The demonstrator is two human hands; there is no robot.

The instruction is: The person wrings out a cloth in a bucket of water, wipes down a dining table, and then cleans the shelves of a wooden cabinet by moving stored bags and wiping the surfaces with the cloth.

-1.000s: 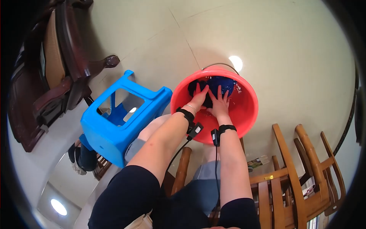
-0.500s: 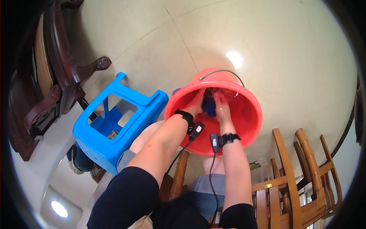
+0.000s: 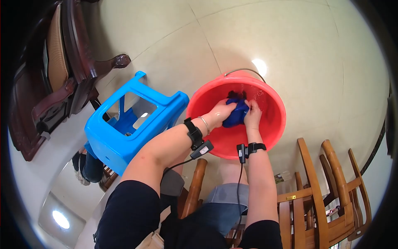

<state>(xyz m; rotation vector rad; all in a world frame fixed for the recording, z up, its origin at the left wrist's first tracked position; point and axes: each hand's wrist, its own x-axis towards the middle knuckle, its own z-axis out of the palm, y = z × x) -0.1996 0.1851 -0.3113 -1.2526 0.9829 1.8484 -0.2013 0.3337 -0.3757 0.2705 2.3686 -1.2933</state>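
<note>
Inside the mouth of a red bucket (image 3: 199, 97), both hands grip a wet blue cloth (image 3: 236, 115). My left hand (image 3: 222, 112) pinches its left side, thumb over the top. On the other side, my right hand (image 3: 253, 115) has its fingers closed on the cloth's right edge. A dark part of the bundle (image 3: 237, 94) hangs behind the blue, toward the bucket's far wall. Water drops show on the inner wall near the right hand. What the cloth exactly is, I cannot make out.
A blue plastic stool (image 3: 124, 143) lies on its side left of the bucket. Dark carved wooden furniture (image 3: 78, 50) stands at the upper left. A wooden chair (image 3: 315, 195) is at the lower right. Cables hang from the black wrist straps (image 3: 194, 135).
The blue cloth has come up from deep in the bucket, and both hands have risen with it. It now shows more fully between them. The view has shifted slightly.
</note>
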